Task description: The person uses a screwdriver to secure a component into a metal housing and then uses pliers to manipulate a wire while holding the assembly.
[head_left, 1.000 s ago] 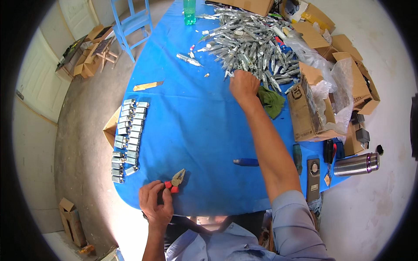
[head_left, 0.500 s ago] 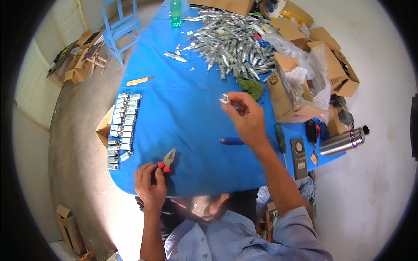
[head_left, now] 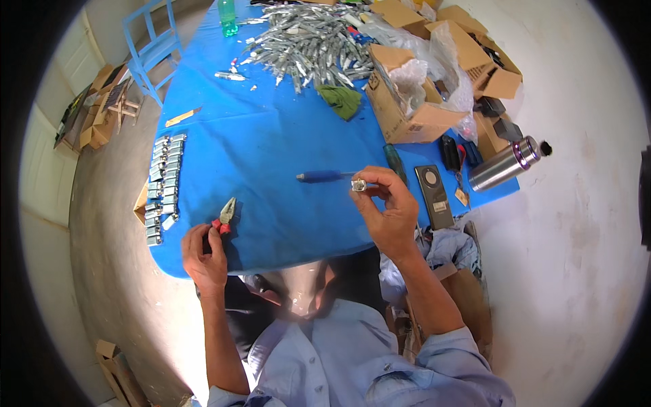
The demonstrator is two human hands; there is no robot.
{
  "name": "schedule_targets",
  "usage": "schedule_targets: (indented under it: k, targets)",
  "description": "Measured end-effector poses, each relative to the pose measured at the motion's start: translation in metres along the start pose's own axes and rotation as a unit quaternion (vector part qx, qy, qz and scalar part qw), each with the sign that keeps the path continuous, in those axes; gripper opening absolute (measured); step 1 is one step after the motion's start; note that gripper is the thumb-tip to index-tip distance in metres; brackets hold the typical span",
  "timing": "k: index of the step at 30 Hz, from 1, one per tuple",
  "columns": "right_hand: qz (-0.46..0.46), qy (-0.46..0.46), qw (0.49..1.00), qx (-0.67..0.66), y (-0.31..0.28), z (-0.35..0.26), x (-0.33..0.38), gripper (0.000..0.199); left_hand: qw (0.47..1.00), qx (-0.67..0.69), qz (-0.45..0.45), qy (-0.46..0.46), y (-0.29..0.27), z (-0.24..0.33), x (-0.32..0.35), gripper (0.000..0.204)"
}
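Above the blue cloth (head_left: 278,230): one small silvery piece (head_left: 358,184), pinched by the right hand (head_left: 388,214); probably light, stiff, slick, best gripped by its sides. Near the cloth's left edge: red-handled pliers (head_left: 228,211), held in the curled left hand (head_left: 205,258).

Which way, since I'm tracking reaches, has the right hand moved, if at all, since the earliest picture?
Yes, nearer and rightward: first left of the green cloth, the right hand is now on its near side, toward the right.
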State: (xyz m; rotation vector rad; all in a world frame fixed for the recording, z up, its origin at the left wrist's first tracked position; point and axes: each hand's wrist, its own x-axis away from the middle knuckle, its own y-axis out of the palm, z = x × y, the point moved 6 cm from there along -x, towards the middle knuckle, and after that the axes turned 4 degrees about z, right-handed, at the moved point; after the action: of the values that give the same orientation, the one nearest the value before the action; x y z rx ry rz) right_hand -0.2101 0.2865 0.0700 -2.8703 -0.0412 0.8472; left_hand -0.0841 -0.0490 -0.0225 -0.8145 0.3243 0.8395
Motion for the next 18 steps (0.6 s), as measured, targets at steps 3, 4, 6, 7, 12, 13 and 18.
schedule_targets:
  k: [3, 4, 6, 7, 12, 13, 18]
  targets:
    - [0.019, 0.022, 1.000, -0.011, -0.013, 0.003, 0.013, 0.026, 1.000, -0.005, 0.005, 0.005, 0.000, -0.001, 0.001, 0.014]
    - [0.025, 0.027, 0.999, -0.011, -0.017, 0.003, 0.017, 0.026, 1.000, -0.006, 0.006, 0.005, 0.001, -0.001, 0.001, 0.014]
    - [0.034, 0.035, 0.999, -0.012, -0.024, 0.004, 0.023, 0.025, 1.000, -0.006, 0.008, 0.002, 0.001, -0.003, 0.001, 0.015]
    - [0.042, 0.045, 0.998, -0.015, -0.026, 0.006, 0.027, 0.025, 1.000, -0.009, 0.008, 0.006, 0.001, -0.003, 0.001, 0.015]
    - [0.064, 0.105, 0.992, -0.040, -0.032, 0.018, 0.039, 0.025, 1.000, -0.002, 0.002, -0.011, 0.001, -0.005, 0.002, 0.014]
    - [0.064, 0.109, 0.991, -0.046, -0.033, 0.018, 0.040, 0.025, 1.000, -0.003, 0.002, -0.007, 0.001, -0.005, 0.002, 0.014]
    - [0.067, 0.123, 0.988, -0.068, -0.033, 0.019, 0.045, 0.025, 1.000, -0.016, 0.007, 0.025, 0.001, -0.007, 0.001, 0.017]
